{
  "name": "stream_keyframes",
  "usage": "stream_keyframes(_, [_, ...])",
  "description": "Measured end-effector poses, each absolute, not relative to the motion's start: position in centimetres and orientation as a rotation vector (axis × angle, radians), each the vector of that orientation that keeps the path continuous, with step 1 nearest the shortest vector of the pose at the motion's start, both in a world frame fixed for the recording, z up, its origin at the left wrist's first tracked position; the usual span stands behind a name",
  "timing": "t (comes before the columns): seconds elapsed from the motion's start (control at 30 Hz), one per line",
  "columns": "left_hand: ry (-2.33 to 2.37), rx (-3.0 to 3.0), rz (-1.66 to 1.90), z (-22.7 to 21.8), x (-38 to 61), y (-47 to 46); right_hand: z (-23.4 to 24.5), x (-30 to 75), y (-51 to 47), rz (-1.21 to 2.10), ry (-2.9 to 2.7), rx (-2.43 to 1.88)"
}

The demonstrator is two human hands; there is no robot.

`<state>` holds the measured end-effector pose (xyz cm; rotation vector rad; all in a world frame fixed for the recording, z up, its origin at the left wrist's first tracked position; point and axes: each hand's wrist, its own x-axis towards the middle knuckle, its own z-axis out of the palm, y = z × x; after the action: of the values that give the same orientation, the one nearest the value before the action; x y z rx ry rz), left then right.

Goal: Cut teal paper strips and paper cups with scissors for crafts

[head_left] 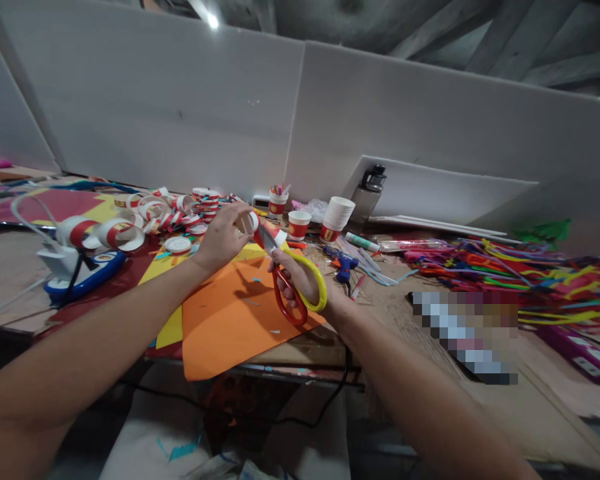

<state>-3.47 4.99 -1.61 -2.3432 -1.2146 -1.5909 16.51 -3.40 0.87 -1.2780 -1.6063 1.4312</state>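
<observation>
My left hand (223, 235) grips a small red and white paper cup (251, 224), held up over the table. In my right hand (300, 277) is a pair of scissors (320, 283) with one yellow and one red handle loop. Their blades point up and left at the cup's edge; whether they are cutting into it I cannot make out. Below both hands lies an orange sheet (230, 333) with a few small scraps on it, partly over a yellow sheet (170, 331).
Curled cup strips (155, 210) pile up at the left, near a blue power strip (87, 277). Behind stand a single cup (299, 225) and a cup stack (339, 215). Rightward lie a blue glue gun (347, 267), colourful pipe cleaners (505, 267) and a pixelated flat object (465, 337).
</observation>
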Motion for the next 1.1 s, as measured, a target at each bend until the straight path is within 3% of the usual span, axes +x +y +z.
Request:
stream_keyframes(0.23, [-1.306,-2.319,-1.719,-1.8,-3.7,5.4,0.7,16.4,-3.3,1.559,-1.55,-1.289])
stream_keyframes(0.43, [-1.44,-2.276,-2.604,-1.4,-3.8,6.1,0.6,16.7,-3.1,1.485,-1.611,-1.031])
stream_keyframes(0.53, [-1.399,-2.277,-2.99,-0.7,-3.4,5.7,0.5,17.0,-2.8,1.293,-1.644,-1.011])
stream_keyframes(0.73, [-1.226,-2.318,-3.556,0.7,-2.0,3.6,0.3,18.0,-1.9,0.58,-1.9,-1.061])
stream_keyframes(1.1, [-0.96,-2.615,-3.54,0.0,-1.7,3.1,0.1,18.3,-1.2,0.232,-2.072,-1.223])
